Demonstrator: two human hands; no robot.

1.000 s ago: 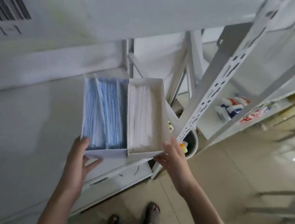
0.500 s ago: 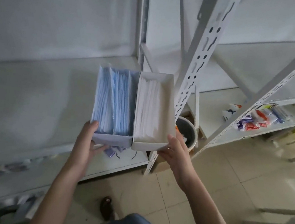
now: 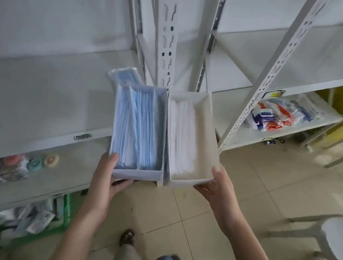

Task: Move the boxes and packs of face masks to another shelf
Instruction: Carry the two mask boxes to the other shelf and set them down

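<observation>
The two open boxes have dropped lower, now level with the bare shelf (image 3: pixel 43 85) beside the slotted post (image 3: pixel 168 50). Left hand (image 3: pixel 105 178) grips the blue-mask box (image 3: pixel 138 130), right hand (image 3: pixel 217 188) the white-mask box (image 3: pixel 189 138) (light, flimsy card; support underneath).

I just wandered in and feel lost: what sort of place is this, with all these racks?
Probably a small shop's stockroom or a supply store. White slotted metal shelving lines a tiled floor, packaged goods lie on a low shelf, and open boxes of blue face masks and white ones are being carried.

The goods on the lower left shelf (image 3: pixel 5 170) are blurred; the stool (image 3: pixel 339 241) is cut off.
</observation>
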